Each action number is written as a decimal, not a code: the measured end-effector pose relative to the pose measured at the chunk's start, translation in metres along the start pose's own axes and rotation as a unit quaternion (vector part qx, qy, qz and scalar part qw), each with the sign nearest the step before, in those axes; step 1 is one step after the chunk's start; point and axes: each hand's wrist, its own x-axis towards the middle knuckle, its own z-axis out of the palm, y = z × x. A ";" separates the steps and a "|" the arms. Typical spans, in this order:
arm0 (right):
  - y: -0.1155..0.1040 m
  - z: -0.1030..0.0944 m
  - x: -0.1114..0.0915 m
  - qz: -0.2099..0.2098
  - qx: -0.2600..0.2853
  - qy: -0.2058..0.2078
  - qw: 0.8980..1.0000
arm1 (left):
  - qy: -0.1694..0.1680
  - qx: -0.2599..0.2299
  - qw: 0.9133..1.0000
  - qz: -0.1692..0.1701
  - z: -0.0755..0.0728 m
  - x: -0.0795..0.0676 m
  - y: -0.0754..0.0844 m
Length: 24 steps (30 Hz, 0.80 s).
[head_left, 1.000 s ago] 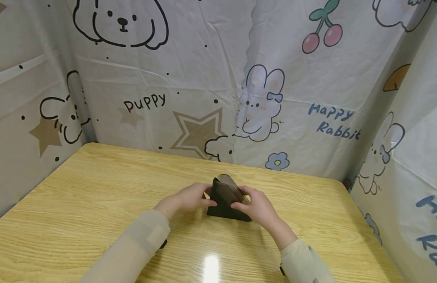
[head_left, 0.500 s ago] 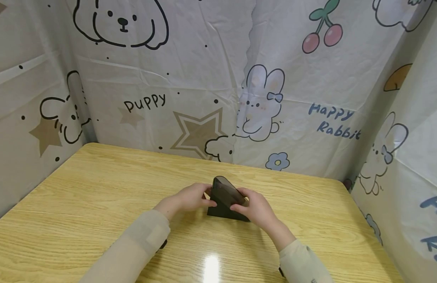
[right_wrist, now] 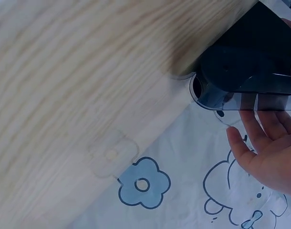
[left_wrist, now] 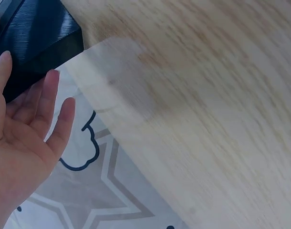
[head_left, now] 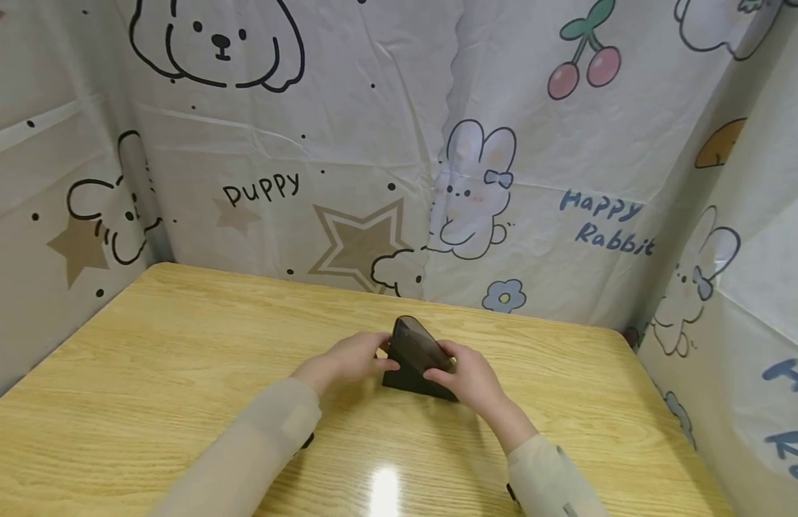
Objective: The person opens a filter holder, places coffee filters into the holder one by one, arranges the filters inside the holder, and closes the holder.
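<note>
In the head view a black wedge-shaped case stands on the table, with a smoky see-through cover sloping along its top. My left hand grips the case's left end, thumb in front and fingers behind. On the right, my right hand holds the cover between thumb and fingers. The left wrist view shows the case's ridged black face beside the thumb. From the right wrist, the cover's rounded clear end projects past the dark body, and some fingers show behind it. What is inside cannot be seen.
The wood-grain table extends around both hands. A white cloth curtain printed with cartoon animals hangs behind it and along both sides. Light-coloured sleeves cover both forearms.
The cover, first offset so the case's pointed top left corner showed, now lies over that corner. The case and my left hand have shifted slightly right. Both hands keep their hold.
</note>
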 end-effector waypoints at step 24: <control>0.014 0.004 -0.001 0.025 -0.127 -0.030 0.991 | 0.006 0.138 0.989 -0.048 0.015 -0.004 -0.002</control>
